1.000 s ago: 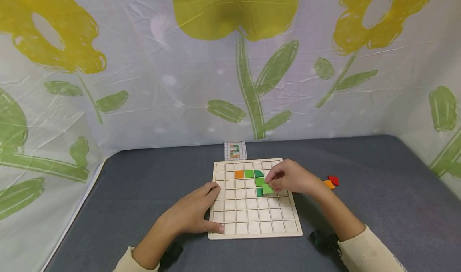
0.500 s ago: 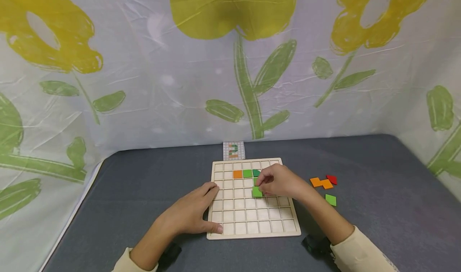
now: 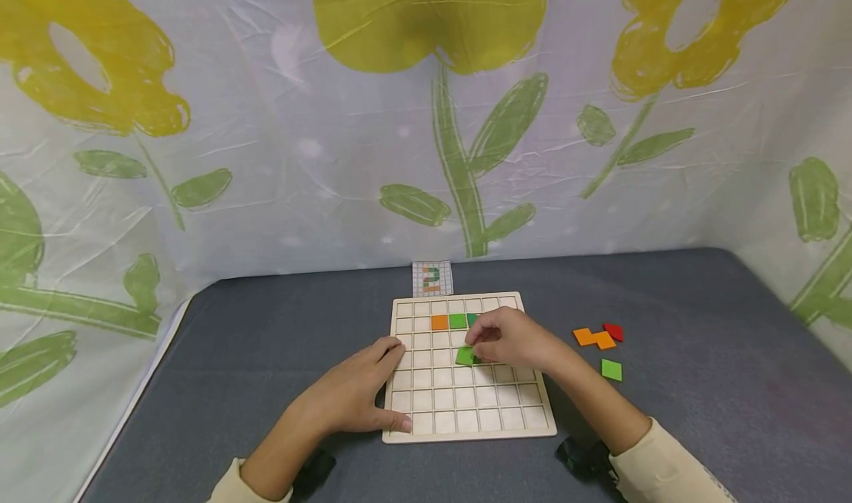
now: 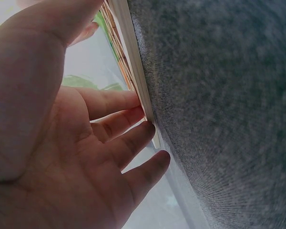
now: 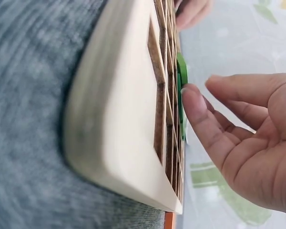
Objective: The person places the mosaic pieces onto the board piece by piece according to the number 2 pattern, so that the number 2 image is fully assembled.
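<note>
A wooden grid board [image 3: 466, 398] lies on the table. My left hand [image 3: 362, 385] rests against its left side; in the left wrist view several fingertips [image 4: 148, 129] touch the edge. My right hand [image 3: 512, 338] is over the board's upper middle. A light green square tile [image 3: 464, 356] sits slightly turned beside its thumb. In the right wrist view the thumb [image 5: 195, 102] touches a green tile's edge [image 5: 182, 71], while the index fingertip stands apart from it. An orange tile [image 3: 439, 322], a green tile [image 3: 457, 321] and a partly covered dark green tile [image 3: 472, 319] form a row.
A small pattern card [image 3: 432, 278] lies behind the board. To the right are two orange tiles [image 3: 594, 338], a red tile [image 3: 613, 332] and a light green tile [image 3: 612, 370]. A flower-printed cloth [image 3: 299, 155] hangs behind the dark table [image 3: 279, 318].
My right hand has moved left over the board, and the light green tile has shifted left and turned. Loose tiles at the right have come into sight. My left hand stays in place.
</note>
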The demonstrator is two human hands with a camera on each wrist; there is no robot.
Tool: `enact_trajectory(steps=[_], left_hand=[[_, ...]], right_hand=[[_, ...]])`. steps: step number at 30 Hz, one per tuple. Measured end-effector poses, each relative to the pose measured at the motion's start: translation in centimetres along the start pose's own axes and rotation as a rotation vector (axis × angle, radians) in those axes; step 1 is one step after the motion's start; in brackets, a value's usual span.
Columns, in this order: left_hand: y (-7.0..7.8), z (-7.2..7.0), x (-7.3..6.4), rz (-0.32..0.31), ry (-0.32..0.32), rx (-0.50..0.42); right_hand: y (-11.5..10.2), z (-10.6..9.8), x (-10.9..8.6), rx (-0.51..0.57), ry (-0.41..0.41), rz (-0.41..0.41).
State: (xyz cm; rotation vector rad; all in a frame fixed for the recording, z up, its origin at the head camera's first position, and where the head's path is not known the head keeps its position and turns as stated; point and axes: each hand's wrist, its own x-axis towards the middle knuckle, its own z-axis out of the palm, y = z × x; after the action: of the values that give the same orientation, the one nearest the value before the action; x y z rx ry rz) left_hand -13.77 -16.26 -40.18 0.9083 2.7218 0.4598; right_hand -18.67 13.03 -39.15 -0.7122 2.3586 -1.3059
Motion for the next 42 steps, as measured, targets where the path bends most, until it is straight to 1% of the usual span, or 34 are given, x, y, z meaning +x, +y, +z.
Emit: enact_trajectory(steps=[6,13,15,20,25,27,29,31,34,37,39,42], left_hand=[[0.0,0.0,0.1,-0.007,-0.005,-0.009],[0.0,0.0,0.1,-0.005,-0.003,-0.006],[0.0,0.0,0.1,-0.004,-0.004,-0.005],[0.0,0.0,0.1,0.002,0.0,-0.002],[0.0,0.1,0.0,0.001,0.003,0.009],[0.0,0.1,-0.1,0.0,0.003,0.009],[0.0,0.1,-0.1,-0.001,0.004,0.007],[0.0,0.0,-0.1,0.0,0.003,0.007],[0.0,0.0,-0.1,0.003,0.003,0.007],[-0.1,0.1,-0.1,0.008,0.005,0.003],[-0.1,0.1,0.0,0.01,0.006,0.002],[-0.1,0.1,0.0,0.013,0.005,0.001]], right_hand=[[-0.2,0.1,-0.1,-0.051,-0.007,-0.043],[-0.6,0.4,-0.3,-0.037,-0.063,-0.125],[-0.7,0.5,-0.3,-0.049,-0.067,-0.137],[-0.9,-0.2,-0.6,-0.123,-0.056,-0.125],[-1.0,-2.3,-1.5,-0.273,-0.083,-0.124],[-1.3,-3.3,-2.1,-0.329,-0.084,-0.109],[-1.7,-4.3,-2.8,-0.372,-0.078,-0.076],[-2.1,-5.4,-3.5,-0.398,-0.073,-0.013],[-2.2,-7.0,-4.8,-0.469,-0.069,0.116],[-1.4,-8.4,-6.1,-0.568,-0.057,0.263],[-0.6,-9.0,-6.7,-0.597,-0.074,0.369],[0.7,-9.3,-7.3,-0.568,-0.115,0.519]])
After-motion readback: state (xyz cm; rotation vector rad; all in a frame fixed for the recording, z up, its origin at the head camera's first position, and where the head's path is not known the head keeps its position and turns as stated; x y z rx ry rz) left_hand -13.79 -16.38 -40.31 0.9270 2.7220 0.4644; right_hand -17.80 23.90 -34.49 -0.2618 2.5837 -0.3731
